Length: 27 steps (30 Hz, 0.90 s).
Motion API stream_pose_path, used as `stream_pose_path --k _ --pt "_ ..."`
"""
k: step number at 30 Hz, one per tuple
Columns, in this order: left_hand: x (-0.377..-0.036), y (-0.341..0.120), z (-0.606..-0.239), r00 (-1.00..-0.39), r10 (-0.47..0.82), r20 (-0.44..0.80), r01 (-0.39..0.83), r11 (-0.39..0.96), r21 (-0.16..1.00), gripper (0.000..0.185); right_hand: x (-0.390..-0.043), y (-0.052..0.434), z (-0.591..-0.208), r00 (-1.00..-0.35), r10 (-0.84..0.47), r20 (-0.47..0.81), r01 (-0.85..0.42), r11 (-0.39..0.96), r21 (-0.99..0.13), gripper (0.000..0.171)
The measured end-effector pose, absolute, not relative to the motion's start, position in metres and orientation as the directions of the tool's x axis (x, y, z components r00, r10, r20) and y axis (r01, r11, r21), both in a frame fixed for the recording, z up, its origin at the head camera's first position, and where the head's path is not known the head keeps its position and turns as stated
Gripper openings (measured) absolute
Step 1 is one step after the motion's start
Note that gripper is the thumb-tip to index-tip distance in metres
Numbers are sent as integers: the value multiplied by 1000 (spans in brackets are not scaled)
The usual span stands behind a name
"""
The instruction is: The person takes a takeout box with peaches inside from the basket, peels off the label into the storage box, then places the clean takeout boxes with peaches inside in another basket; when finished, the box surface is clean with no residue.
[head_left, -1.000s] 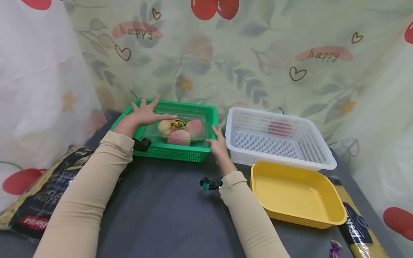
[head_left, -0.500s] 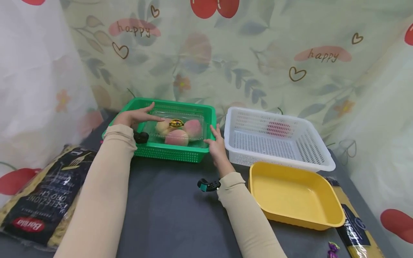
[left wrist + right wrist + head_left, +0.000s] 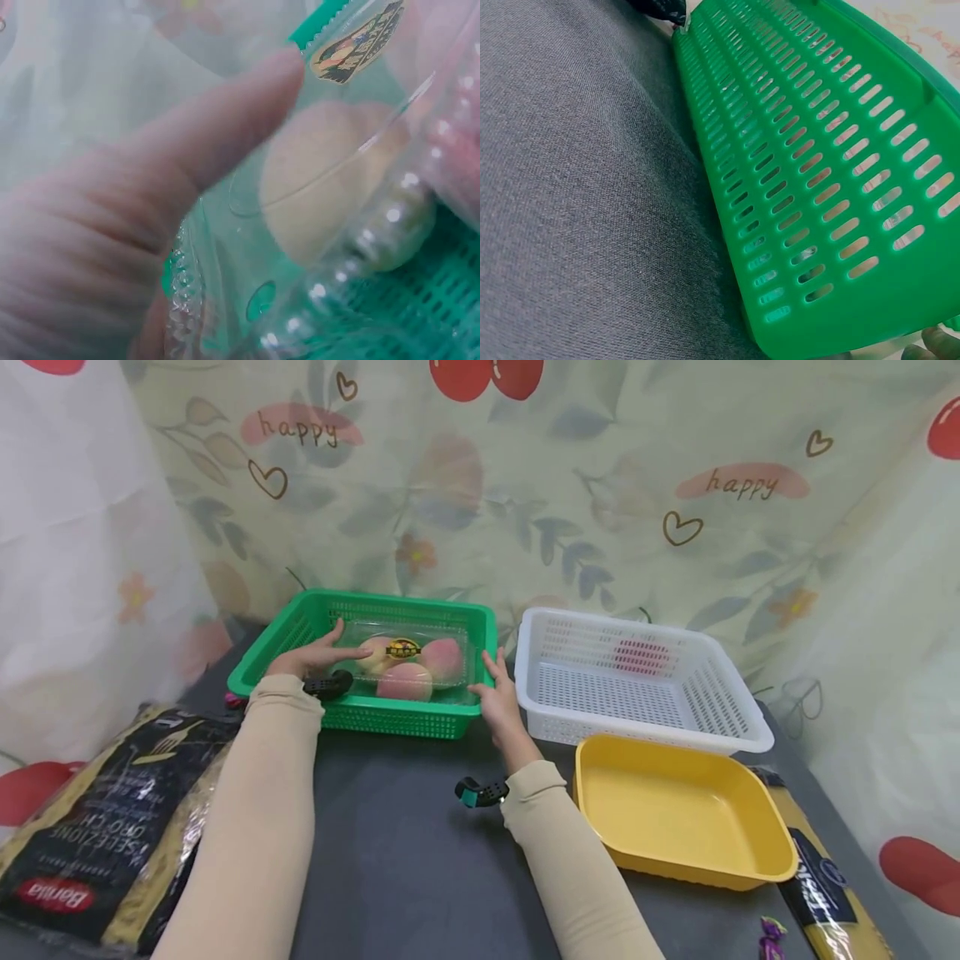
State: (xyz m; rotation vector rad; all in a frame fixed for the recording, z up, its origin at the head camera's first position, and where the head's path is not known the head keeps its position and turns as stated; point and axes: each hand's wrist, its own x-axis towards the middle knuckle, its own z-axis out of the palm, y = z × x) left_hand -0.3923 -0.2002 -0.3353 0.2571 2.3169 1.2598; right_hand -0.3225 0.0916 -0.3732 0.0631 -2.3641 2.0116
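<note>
A white basket [image 3: 637,681], yellow tray [image 3: 678,814] and pasta bags [image 3: 97,827] sit nearby.

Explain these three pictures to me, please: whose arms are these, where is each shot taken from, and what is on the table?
There is no machine here: a person works with two bare hands and wears three cameras. The wide picture comes from a camera on the head; the two close-ups come from cameras strapped to the wrists.

The left hand rests on a clear plastic box of peaches, which sits inside a green basket. The left wrist view shows a finger against that clear box. The right hand touches the green basket's right side, with fingers straight; its wrist camera sees the basket's slotted wall and the dark grey table.

Also on the table: a white basket, a yellow tray, a dark pasta bag on the left and a long pasta packet on the right.
</note>
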Motion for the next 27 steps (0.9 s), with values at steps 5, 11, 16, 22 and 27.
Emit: stream_pose_path --k 5,11,16,22,27 --pt "-392 -202 -338 -882 362 -303 -34 592 805 93 -324 92 -372 -998 -15 57 -59 150 -987 64" --pt "-389 -203 -336 -879 363 -310 -27 610 792 90 -323 90 -371 -999 -13 43 -45 142 -989 65" --pt "-385 -206 -334 -881 379 -284 -4 594 804 82 -322 89 -372 -998 7 60 -59 142 -988 64" --pt "-387 -205 -336 -918 308 -251 -54 529 847 68 -321 90 -374 -998 6 67 -66 151 -986 64" --pt "-387 -200 -333 -955 187 -232 -139 409 902 60 -322 91 -374 -997 6 72 -70 158 -985 64"
